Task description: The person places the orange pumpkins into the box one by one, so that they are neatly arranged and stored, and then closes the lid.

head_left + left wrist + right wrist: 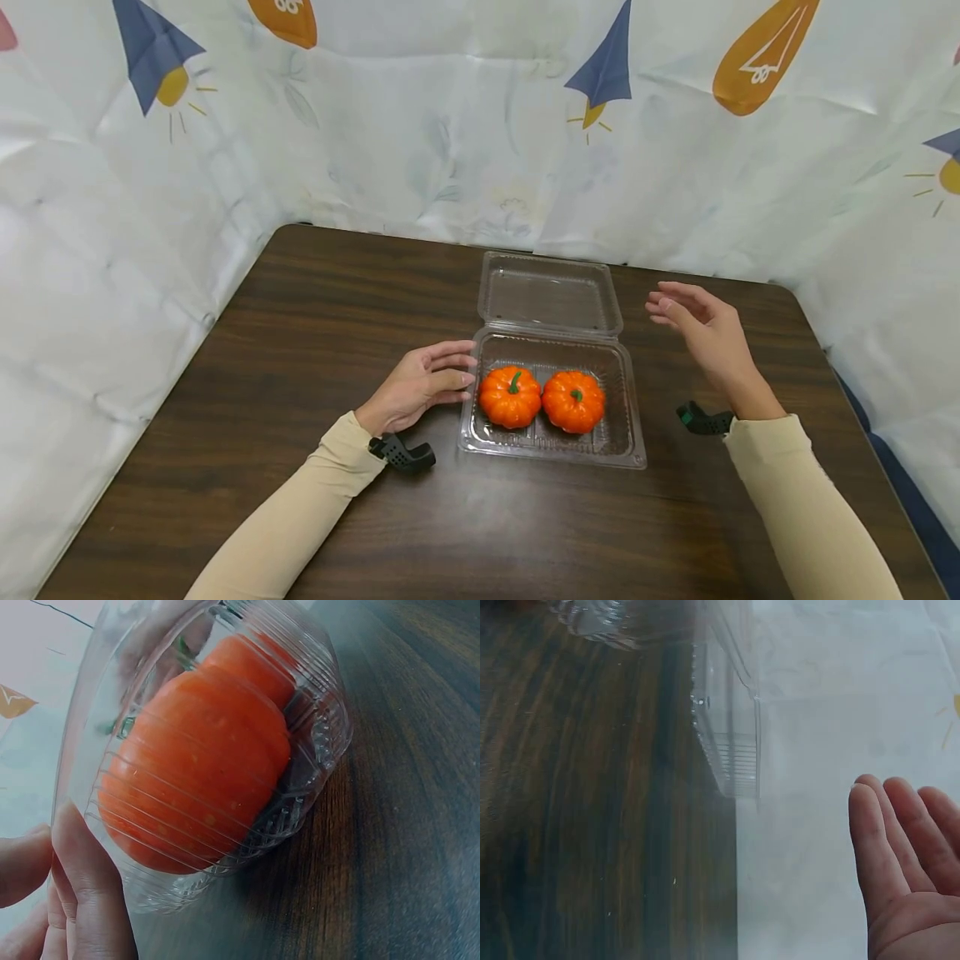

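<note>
With left hand (415,388) loosely spread, touching box (620,404) at nine o'clock; cannot tell if pinching. With right hand (708,332) relaxed, holding nothing, hovering at box's two o'clock. Inside box: two pumpkins (510,400), side by side.

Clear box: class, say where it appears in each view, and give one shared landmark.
Head: box just right of and below centre, holding two pumpkins.
Left wrist: upper left to upper middle, pumpkins showing through its wall.
Right wrist: only part of it, top left to upper middle.
Shared landmark: brown table.
</note>
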Available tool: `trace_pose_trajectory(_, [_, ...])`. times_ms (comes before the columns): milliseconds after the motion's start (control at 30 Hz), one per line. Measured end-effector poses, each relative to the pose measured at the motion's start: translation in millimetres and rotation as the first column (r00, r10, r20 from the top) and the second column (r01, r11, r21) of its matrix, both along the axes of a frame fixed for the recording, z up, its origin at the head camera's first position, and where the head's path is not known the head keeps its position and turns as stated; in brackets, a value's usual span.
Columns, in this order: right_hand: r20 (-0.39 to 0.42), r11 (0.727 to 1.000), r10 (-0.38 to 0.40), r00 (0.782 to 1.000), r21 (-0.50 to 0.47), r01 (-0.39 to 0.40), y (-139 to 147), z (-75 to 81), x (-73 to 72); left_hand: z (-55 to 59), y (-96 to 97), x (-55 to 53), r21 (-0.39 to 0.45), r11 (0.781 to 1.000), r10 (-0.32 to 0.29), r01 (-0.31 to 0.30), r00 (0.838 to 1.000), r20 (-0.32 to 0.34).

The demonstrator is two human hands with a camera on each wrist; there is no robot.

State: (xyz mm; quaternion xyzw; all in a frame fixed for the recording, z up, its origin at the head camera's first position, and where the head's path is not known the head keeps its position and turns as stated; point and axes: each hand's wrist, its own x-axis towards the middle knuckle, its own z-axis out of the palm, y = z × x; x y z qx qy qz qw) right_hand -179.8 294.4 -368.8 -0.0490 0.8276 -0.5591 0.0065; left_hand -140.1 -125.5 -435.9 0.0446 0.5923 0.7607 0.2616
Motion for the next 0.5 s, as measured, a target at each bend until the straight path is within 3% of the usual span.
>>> trace_pose_trajectory(167, [0.044, 0.985, 0.039, 0.998, -0.17, -0.031, 2.7, -2.9, -12.5, 0.8, -0.2, 0.5, 0.0, 1.0, 0.002, -0.002, 1.0, 0.003])
trace_pose_trajectory(500, [0.166, 0.944, 0.048, 0.985, -0.331, 0.01, 4.7, -19.8, -33.1, 3.4, 0.9, 0.7, -0.005, 1.0, 0.009, -0.009, 1.0, 0.015])
